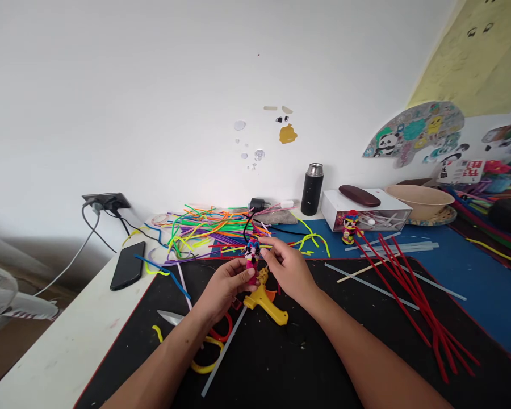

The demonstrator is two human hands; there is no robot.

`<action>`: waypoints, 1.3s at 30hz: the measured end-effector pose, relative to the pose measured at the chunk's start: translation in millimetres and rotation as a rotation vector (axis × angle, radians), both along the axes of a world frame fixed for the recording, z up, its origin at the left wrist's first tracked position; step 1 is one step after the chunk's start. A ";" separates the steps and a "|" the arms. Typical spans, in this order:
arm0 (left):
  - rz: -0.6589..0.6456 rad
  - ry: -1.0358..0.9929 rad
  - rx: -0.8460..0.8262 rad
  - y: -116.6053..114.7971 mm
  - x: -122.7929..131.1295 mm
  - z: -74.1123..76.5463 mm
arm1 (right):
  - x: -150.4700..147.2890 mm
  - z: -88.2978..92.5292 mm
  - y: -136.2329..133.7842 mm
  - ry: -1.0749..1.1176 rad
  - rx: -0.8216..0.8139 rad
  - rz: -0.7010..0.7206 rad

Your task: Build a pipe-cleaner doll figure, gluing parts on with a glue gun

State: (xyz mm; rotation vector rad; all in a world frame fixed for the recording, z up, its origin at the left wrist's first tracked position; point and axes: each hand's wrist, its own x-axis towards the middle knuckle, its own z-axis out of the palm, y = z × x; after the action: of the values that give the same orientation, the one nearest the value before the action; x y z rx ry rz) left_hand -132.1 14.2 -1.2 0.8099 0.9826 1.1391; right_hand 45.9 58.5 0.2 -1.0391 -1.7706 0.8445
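My left hand [227, 281] is closed around the lower body of a small pipe-cleaner doll [252, 253]. The doll is held upright, with a pink body, a black and white face and a blue and pink top. Beside its head is my right hand [287, 267], thumb and index finger close together in a pinch. Whatever lies between those fingertips is too small to make out. Just below the hands a yellow hot glue gun [267, 305] rests on the black mat [298, 363]. Scissors [208, 355] with yellow and red handles lie partly under my left forearm.
Several colourful pipe cleaners [213, 227] are heaped at the back. Red pipe cleaners [421, 307] and clear glue sticks [375, 287] lie at right. A similar doll [349, 227] stands by a white box [332, 213]. There are also a black flask [312, 190] and a phone [128, 266].
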 end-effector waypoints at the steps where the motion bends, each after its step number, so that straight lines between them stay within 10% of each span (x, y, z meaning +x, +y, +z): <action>1: -0.003 0.001 0.000 0.1 0.0 0.0 | -0.2 0.5 -0.4 -0.012 0.006 0.008; 39: 0.094 -0.117 0.036 7.9 -6.0 -5.7 | -2.5 2.9 3.7 0.262 -0.275 0.081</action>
State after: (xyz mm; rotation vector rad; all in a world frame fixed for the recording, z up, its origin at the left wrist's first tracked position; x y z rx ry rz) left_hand -138.1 22.1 -6.9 0.7236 0.9122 1.2741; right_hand 43.4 62.2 3.1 -0.9827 -1.5110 1.2427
